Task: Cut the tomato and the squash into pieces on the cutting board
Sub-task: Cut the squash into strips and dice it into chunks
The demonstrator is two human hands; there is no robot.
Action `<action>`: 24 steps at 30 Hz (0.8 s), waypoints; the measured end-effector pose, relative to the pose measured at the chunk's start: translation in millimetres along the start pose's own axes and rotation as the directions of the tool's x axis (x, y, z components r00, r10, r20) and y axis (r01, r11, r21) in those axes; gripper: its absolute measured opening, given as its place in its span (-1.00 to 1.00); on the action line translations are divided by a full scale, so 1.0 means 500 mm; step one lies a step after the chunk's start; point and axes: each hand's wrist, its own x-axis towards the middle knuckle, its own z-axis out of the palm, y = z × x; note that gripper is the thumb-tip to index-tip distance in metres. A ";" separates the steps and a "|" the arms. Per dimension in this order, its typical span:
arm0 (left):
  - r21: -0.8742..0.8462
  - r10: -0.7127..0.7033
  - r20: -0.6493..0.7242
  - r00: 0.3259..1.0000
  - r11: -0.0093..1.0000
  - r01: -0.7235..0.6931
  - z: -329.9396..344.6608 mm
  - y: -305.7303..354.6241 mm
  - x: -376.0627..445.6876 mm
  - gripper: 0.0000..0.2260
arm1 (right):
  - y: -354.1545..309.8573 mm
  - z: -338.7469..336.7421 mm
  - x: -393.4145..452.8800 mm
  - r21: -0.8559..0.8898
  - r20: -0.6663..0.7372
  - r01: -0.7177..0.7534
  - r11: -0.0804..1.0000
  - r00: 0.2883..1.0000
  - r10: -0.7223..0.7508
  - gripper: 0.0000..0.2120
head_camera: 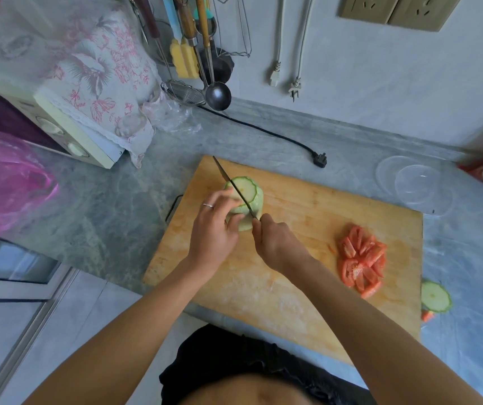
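Head view looks down on the wooden cutting board [293, 258], the landmark for everything else, lying on the grey table [103, 206]. Toward the board's far left corner the pale green squash [249, 197] stands on end, its cut face up. The left hand [214, 229] curls round the squash's left side and steadies it. The right hand [275, 244] has its grip clamped on the handle of a kitchen knife [234, 187], whose blade lies across the squash's top face, just to the right of the left fingertips.

Near the board's right edge sits a heap of red tomato pieces [363, 258], so the tomato half of the job looks finished. Just off the board's right near corner, on the table, lies one round squash slice [435, 296] with a small orange-red scrap [427, 316] beside it. The squash itself remains a large single block, so most of its cutting is judged still ahead: the lengthwise cut now under the blade, then smaller pieces. Beyond the board's far right corner lie clear plastic lids [413, 182].
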 end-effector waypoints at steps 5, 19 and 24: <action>-0.003 -0.005 -0.003 1.000 1.000 0.005 0.006 -0.002 -0.007 -0.82 | -0.002 -0.003 -0.009 -0.053 -0.015 0.004 0.999 1.000 -0.005 -0.71; -0.009 -0.011 0.011 1.000 1.000 0.011 0.001 -0.001 -0.003 -0.84 | 0.016 0.009 -0.010 -0.050 0.018 -0.058 0.997 0.998 0.059 -0.69; -0.010 -0.019 0.001 1.000 1.000 0.019 0.003 0.004 -0.007 -0.82 | 0.028 0.019 -0.024 -0.045 0.002 -0.085 0.995 0.996 0.085 -0.71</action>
